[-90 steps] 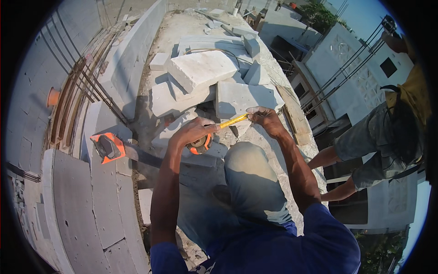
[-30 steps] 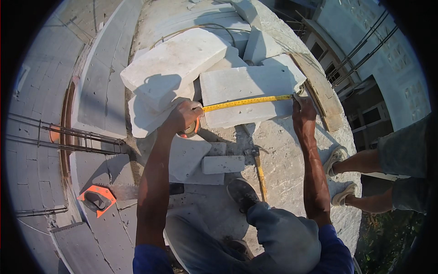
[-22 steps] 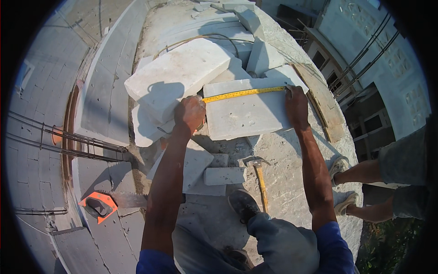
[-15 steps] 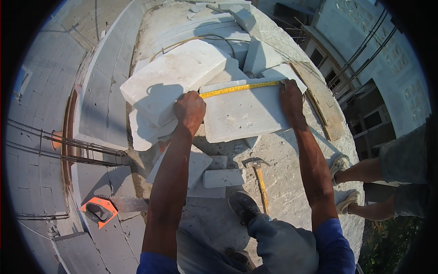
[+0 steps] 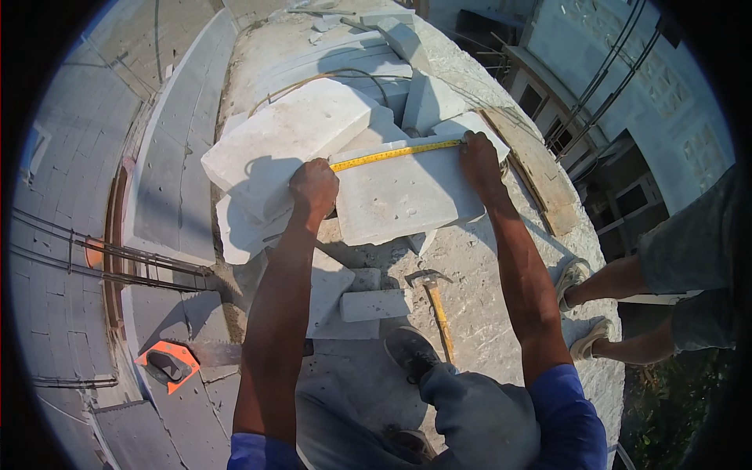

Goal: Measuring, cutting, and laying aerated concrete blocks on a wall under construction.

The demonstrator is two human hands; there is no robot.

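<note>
A yellow tape measure (image 5: pixel 395 155) is stretched along the far edge of a white block (image 5: pixel 407 192). My left hand (image 5: pixel 315 186) grips its left end beside that block's left corner, fingers closed. At the far right corner my right hand (image 5: pixel 479 159) is closed on the other end, also against the block. A larger white block (image 5: pixel 294 137) lies tilted to the left of the measured one, with the shadow of a head on it. Whatever tape case there is stays hidden by my hands.
A hammer (image 5: pixel 439 317) with a yellow handle lies near my shoe. An orange-handled saw (image 5: pixel 171 366) rests at the left. Smaller blocks (image 5: pixel 376 305) sit between my arms. Rebar rods (image 5: pixel 117 262) jut in at the left. Another person's legs (image 5: pixel 619 286) stand at the right edge.
The whole view has shifted slightly, so the blocks and hands appear a little farther left. Both hands still hold the tape measure stretched over the same block.
</note>
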